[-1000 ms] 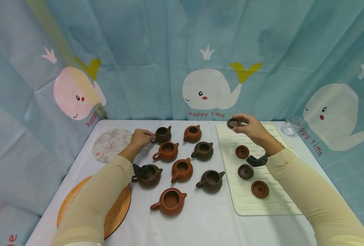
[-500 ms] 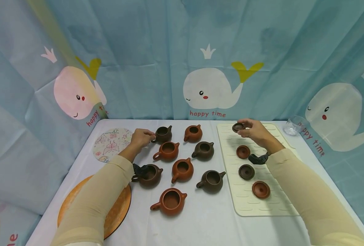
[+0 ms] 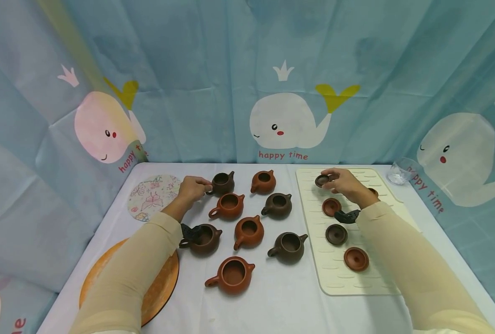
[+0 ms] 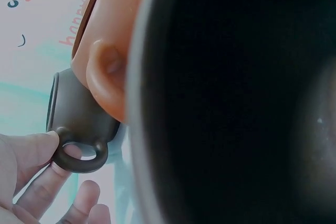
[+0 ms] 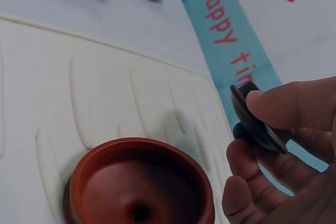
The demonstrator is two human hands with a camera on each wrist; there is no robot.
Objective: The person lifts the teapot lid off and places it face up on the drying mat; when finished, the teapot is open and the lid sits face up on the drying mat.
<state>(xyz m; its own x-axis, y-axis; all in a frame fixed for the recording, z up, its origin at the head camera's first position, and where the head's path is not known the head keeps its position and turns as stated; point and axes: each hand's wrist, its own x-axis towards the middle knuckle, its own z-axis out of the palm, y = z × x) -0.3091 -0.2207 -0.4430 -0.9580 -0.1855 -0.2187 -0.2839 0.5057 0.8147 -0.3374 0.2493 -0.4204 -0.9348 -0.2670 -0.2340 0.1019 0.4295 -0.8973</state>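
Note:
My left hand point(image 3: 194, 189) pinches the handle of a dark brown lidless teapot point(image 3: 222, 183) at the back left of the table. The left wrist view shows thumb and finger on that looped handle point(image 4: 81, 165). Over the far end of a cream ridged mat point(image 3: 328, 278), my right hand point(image 3: 342, 182) holds a small dark teapot lid point(image 3: 322, 180). In the right wrist view this lid point(image 5: 257, 121) is tilted on edge between thumb and fingers. Below it on the mat lies a reddish lid point(image 5: 142, 182), its hollow side facing up.
Several open teapots, reddish point(image 3: 232, 274) and dark point(image 3: 288, 246), stand mid-table. More lids point(image 3: 356, 259) lie on the mat, one partly hidden behind my right wrist. A round orange board point(image 3: 164, 283), a patterned round mat point(image 3: 152, 197) and a clear glass point(image 3: 400, 170) sit around them.
My right hand has moved slightly right and lower toward the mat, carrying the dark lid with it. The left hand stays at the teapot handle.

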